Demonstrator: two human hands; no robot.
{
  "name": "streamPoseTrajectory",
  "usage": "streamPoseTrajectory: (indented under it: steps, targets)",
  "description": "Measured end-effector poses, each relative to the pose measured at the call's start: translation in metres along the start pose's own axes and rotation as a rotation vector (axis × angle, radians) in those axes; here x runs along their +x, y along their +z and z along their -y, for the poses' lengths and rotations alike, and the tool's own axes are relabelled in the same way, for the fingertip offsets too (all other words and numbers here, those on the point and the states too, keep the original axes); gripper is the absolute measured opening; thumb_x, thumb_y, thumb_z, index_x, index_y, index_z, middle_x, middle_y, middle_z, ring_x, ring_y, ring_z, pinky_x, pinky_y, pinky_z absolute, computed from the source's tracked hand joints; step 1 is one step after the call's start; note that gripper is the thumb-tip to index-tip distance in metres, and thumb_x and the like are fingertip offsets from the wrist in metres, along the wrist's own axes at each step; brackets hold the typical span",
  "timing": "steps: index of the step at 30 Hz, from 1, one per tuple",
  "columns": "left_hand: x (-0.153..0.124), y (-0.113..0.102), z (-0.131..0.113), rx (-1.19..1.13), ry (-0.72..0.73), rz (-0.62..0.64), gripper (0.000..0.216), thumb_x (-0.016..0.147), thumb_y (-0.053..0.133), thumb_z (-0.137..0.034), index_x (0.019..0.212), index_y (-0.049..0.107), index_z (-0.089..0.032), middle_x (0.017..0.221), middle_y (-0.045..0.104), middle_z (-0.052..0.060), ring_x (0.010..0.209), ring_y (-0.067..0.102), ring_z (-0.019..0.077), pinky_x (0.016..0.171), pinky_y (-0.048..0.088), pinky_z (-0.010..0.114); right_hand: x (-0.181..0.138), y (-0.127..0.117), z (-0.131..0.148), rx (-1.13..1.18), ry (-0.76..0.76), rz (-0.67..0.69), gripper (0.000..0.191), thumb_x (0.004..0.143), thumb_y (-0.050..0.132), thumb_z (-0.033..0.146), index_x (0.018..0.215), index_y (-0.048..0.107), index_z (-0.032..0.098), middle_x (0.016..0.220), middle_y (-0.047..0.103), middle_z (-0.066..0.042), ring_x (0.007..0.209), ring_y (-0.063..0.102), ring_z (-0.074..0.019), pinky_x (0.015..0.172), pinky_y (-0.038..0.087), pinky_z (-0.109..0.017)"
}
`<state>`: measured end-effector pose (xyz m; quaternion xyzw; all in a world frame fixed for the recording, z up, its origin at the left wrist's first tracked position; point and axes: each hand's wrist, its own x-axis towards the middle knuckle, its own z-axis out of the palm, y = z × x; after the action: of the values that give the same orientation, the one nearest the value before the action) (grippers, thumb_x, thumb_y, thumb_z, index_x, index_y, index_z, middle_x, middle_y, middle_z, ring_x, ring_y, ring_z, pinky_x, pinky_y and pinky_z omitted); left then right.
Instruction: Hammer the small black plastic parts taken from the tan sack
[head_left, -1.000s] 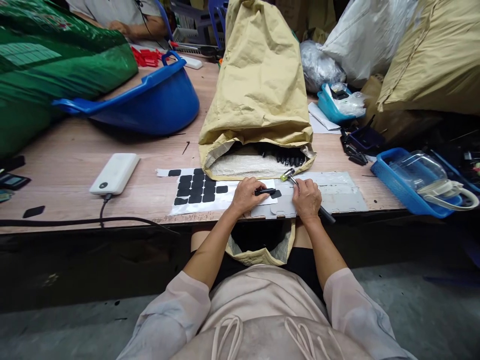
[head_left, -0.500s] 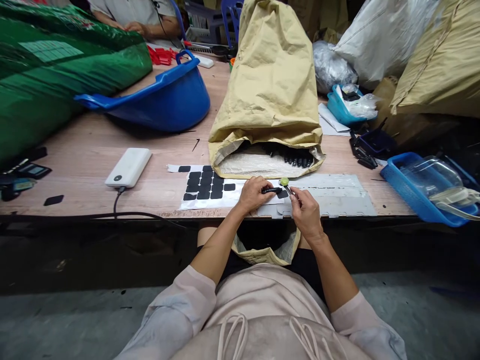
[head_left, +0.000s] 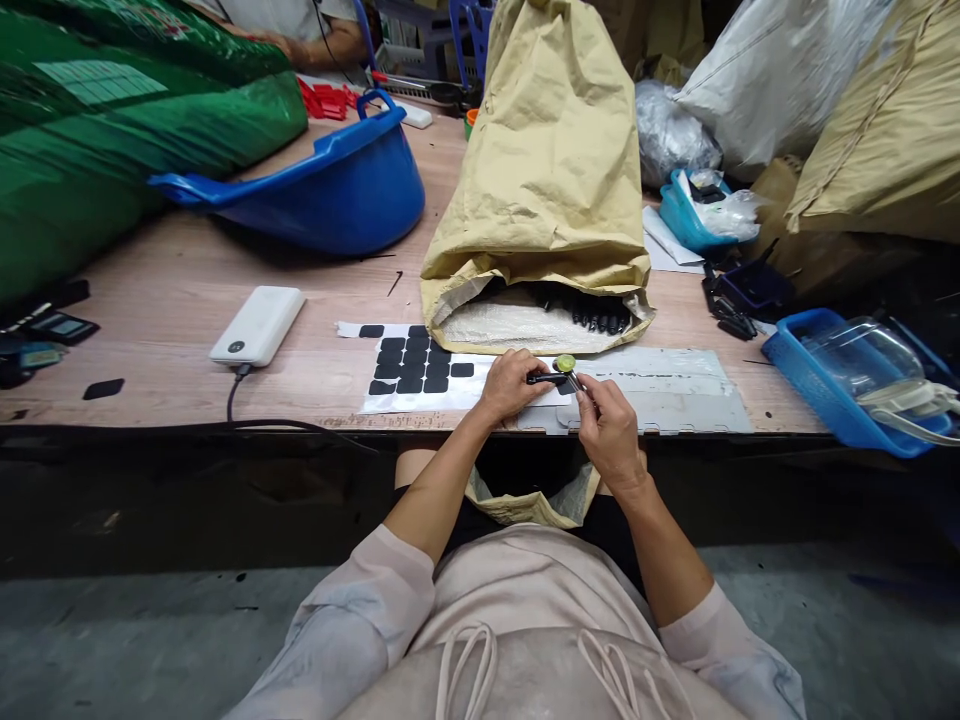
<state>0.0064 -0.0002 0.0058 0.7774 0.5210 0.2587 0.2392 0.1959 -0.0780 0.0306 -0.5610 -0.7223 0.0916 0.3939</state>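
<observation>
My left hand (head_left: 511, 384) is closed on a slim black piece (head_left: 546, 378) that points to the right over the table edge. In my right hand (head_left: 609, 420), the fingers pinch a thin metal tool (head_left: 576, 381). A round green disc (head_left: 565, 364) sits at the tool's far end, right beside the black piece; whether they touch I cannot tell. Under my hands lies a white sheet (head_left: 480, 393) with several black rounded-square stickers (head_left: 412, 371). A large tan sack (head_left: 559, 180) lies just beyond, its mouth towards me, with black parts (head_left: 600, 317) inside.
To the left are a blue basin (head_left: 330, 195), a white power bank (head_left: 259, 325) with a cable, and a green bag (head_left: 150, 140). A blue basket (head_left: 825, 390) stands at right. An open sack (head_left: 529, 508) is at my lap. Another person's arm (head_left: 326, 48) shows at the back.
The green disc on the metal tool has moved slightly left, closer to the black piece. Both hands keep their grip, and the whole view has shifted a little.
</observation>
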Motion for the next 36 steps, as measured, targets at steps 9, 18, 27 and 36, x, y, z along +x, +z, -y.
streamPoseTrajectory:
  steps: [9,18,27,36]
  targets:
    - [0.0,-0.001,-0.003,-0.01,-0.013,-0.002,0.015,0.085,0.078,-0.033,0.097,0.076,-0.025,0.097,0.069,0.004,0.1,0.06,0.0255,0.092,0.046,0.039,0.005,0.007,-0.009,-0.034,0.012,0.024,0.032,0.104,0.047,0.029,0.123,0.071,0.022,0.102,0.071,-0.008,0.093,0.067,-0.021,0.085,0.054,-0.033]
    - [0.0,-0.002,-0.007,0.007,-0.038,0.012,0.021,0.079,0.078,-0.032,0.099,0.076,-0.024,0.097,0.069,0.004,0.101,0.06,0.0267,0.095,0.047,0.041,0.037,0.002,-0.06,-0.497,0.058,0.0,0.029,0.097,0.053,0.02,0.118,0.074,0.021,0.098,0.067,-0.009,0.093,0.058,-0.0235,0.081,0.045,-0.033]
    - [0.0,-0.002,-0.001,0.008,-0.012,0.01,0.018,0.084,0.075,-0.033,0.099,0.076,-0.024,0.096,0.069,0.005,0.1,0.06,0.027,0.093,0.046,0.041,0.03,0.012,-0.068,-0.559,0.057,-0.012,0.027,0.097,0.054,0.024,0.115,0.073,0.02,0.101,0.065,-0.01,0.093,0.051,-0.0253,0.08,0.039,-0.036]
    - [-0.072,0.01,-0.04,-0.18,0.392,0.254,0.033,0.106,0.049,-0.043,0.117,0.071,-0.022,0.106,0.075,0.01,0.099,0.067,0.023,0.092,0.049,0.035,0.03,0.012,-0.067,-0.576,0.058,-0.006,0.026,0.098,0.053,0.025,0.114,0.072,0.019,0.101,0.064,-0.011,0.093,0.05,-0.0254,0.079,0.037,-0.036]
